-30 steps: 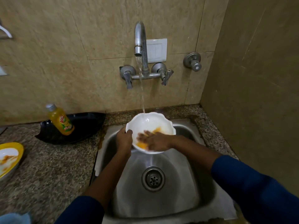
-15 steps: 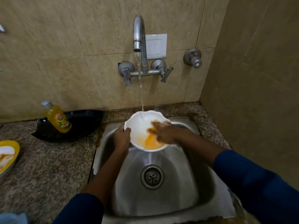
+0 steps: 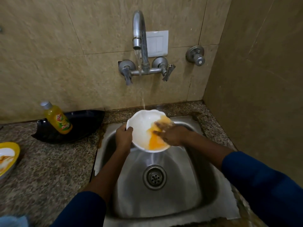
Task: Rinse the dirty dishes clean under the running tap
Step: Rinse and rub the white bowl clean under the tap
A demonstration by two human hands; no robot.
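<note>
Head view, middle of the frame: the white bowl [image 3: 142, 125] is held tilted over the sink [image 3: 205, 185], with the stream from the tap [image 3: 138, 30] landing at its far rim. The left hand [image 3: 123, 136] has its fingers clamped on the bowl's left rim. The right hand [image 3: 170, 135] is inside, fingers spread flat on the orange gunk [image 3: 156, 142], gripping nothing. If it were me, I'd tip the bowl so the water actually hits that orange pool at the low side, and rub in circles with a firm hold on the rim, since it's probably slippery. Hard to see: the right fingertips are blurred, the bowl's underside is hidden, and the yellow plate [image 3: 8, 154] on the desk [image 3: 49, 169] is cut off at the left edge.
</note>
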